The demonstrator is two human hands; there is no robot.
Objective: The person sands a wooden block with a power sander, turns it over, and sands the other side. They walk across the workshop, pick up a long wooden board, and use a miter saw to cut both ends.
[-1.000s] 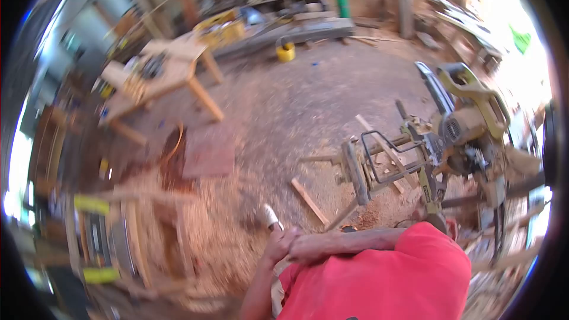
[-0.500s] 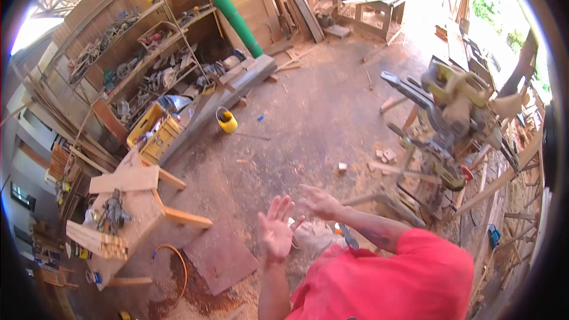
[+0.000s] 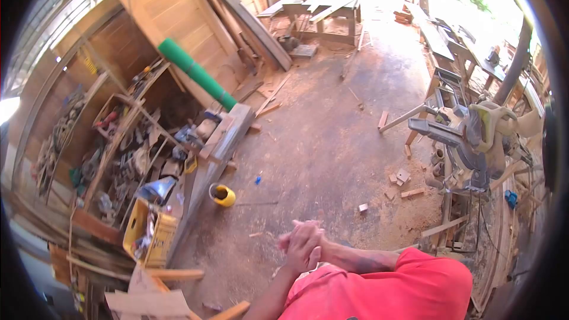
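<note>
In front of the red shirt, my left hand (image 3: 302,243) and my right hand (image 3: 322,244) are pressed together, palm against palm, with their fingers closed around each other. My left hand lies over much of the right one. No object shows in either hand, though the space between the palms is hidden. Beyond them on the dusty floor (image 3: 308,160) lie a small pale wood block (image 3: 363,207) and a yellow bucket (image 3: 223,195) with its opening showing.
A miter saw (image 3: 474,136) stands on the right, with wood offcuts (image 3: 402,176) beside it. On the left are cluttered shelves (image 3: 112,148), a yellow crate (image 3: 159,240) and a long beam (image 3: 204,201). A green roll (image 3: 195,74) leans behind; a worktable (image 3: 323,26) stands farther back.
My hands were apart with fingers spread; now they are clasped together. The view has swung to the right, so the shelves and bucket appear farther left and the near workbench is mostly out of frame.
</note>
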